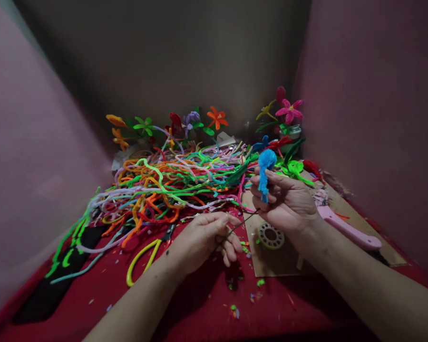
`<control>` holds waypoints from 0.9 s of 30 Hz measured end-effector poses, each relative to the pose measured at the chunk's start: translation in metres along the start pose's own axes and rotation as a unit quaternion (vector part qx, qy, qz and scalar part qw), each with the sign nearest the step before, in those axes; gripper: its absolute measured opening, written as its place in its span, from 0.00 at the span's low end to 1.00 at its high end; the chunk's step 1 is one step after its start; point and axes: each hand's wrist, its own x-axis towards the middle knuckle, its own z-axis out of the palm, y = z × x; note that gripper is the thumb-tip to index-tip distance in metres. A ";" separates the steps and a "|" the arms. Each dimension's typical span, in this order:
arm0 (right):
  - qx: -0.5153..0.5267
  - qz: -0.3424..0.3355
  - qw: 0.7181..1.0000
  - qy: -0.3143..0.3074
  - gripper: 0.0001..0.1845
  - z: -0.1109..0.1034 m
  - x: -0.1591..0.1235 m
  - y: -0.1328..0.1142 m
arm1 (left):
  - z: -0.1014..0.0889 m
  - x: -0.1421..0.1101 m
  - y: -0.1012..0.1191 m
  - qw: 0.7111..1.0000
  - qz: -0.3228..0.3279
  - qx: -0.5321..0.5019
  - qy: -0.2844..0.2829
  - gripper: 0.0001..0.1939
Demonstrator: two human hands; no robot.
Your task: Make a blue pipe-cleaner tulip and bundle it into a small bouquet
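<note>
Between the thumb and fingers of my right hand (288,204) is a blue pipe-cleaner piece (267,166) with a rounded top and a fuzzy tail hanging down. A thin dark wire stem (245,220) slants from below that hand to my left hand (209,237), whose thumb and fingers are closed on it. Whether the stem joins the blue piece is hidden behind the right fingers. Below the right hand lies a pale ring-shaped spool (271,236) on a brown board (262,263).
A big heap of coloured pipe cleaners (178,180) spreads behind my hands. Yellow-handled scissors (144,259) lie left, near a black flat object (50,285). A pink-handled tool (353,230) rests right. Pipe-cleaner flowers (289,111) stand along the back; scraps dot the red cloth (185,308).
</note>
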 end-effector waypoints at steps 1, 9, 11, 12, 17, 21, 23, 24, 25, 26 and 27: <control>0.006 -0.003 1.000 -0.004 0.02 -0.001 0.001 -0.002 | -0.005 0.000 0.001 1.000 0.004 -0.021 0.006 0.13; 0.046 -0.004 0.998 -0.037 0.02 -0.008 0.004 -0.005 | -0.014 0.002 0.005 0.992 0.055 -0.106 0.042 0.09; 0.051 0.002 0.998 -0.047 0.03 -0.009 0.005 -0.005 | -0.012 0.000 0.007 0.986 0.087 -0.131 0.051 0.06; 0.050 0.002 0.998 -0.049 0.03 -0.009 0.005 -0.004 | -0.010 0.000 0.007 0.982 0.105 -0.148 0.057 0.06; 0.041 0.002 0.998 -0.046 0.07 -0.010 0.004 0.000 | -0.006 0.005 0.004 0.946 0.169 -0.252 0.115 0.06; 0.016 0.011 0.999 -0.037 0.08 -0.010 0.002 0.008 | -0.004 0.013 -0.003 0.924 0.163 -0.306 0.159 0.05; -0.003 0.017 0.999 -0.034 0.08 -0.008 -0.001 0.014 | -0.003 0.015 -0.006 0.929 0.144 -0.300 0.162 0.06; -0.013 0.016 0.999 -0.034 0.07 -0.007 -0.003 0.017 | -0.003 0.015 -0.007 0.934 0.135 -0.289 0.162 0.06; -0.024 0.012 0.999 -0.036 0.07 -0.005 -0.004 0.020 | -0.002 0.014 -0.007 0.939 0.128 -0.275 0.161 0.06; -0.034 0.005 0.999 -0.041 0.07 -0.004 -0.006 0.023 | -0.002 0.014 -0.008 0.944 0.127 -0.260 0.160 0.06; -0.043 -0.001 0.998 -0.049 0.06 -0.002 -0.008 0.025 | -0.001 0.012 -0.008 0.948 0.129 -0.245 0.158 0.06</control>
